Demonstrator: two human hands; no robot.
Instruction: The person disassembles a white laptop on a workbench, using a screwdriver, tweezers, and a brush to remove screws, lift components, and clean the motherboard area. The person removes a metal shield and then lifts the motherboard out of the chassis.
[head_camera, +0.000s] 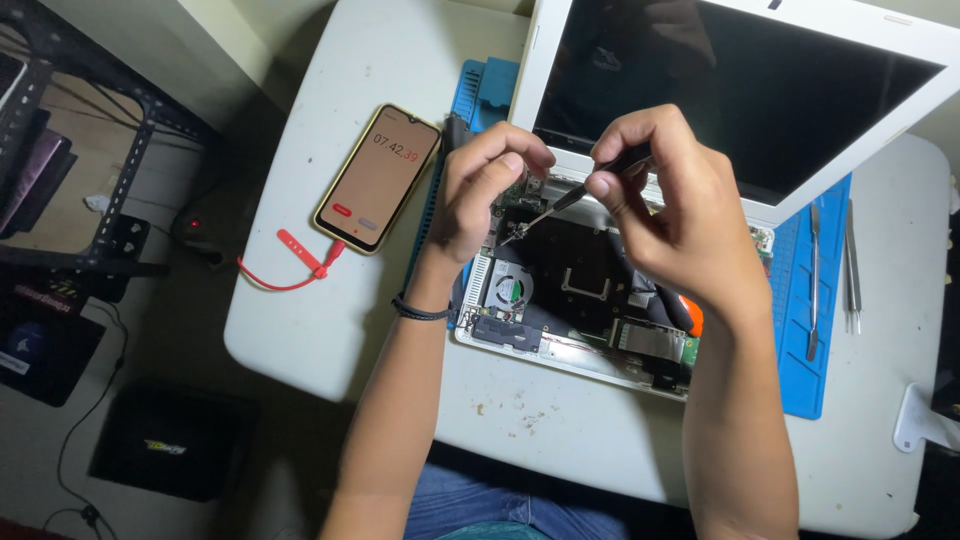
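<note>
A white laptop (560, 350) lies opened up on a blue work mat (805, 330), its fan (508, 289) and circuit boards exposed and its dark screen (740, 90) tilted back. My right hand (665, 200) grips a slim screwdriver (560, 205), whose tip points down-left onto the board near the left hinge. My left hand (482, 195) rests on the laptop's upper left corner, fingers curled beside the tool tip. A dark band circles my left wrist.
A phone (378, 177) with a lit timer screen lies left of the laptop, a red cable (290, 268) plugged into it. Metal pry tools (850, 260) rest on the mat's right side. A dark shelf (90, 150) and boxes stand on the floor at left.
</note>
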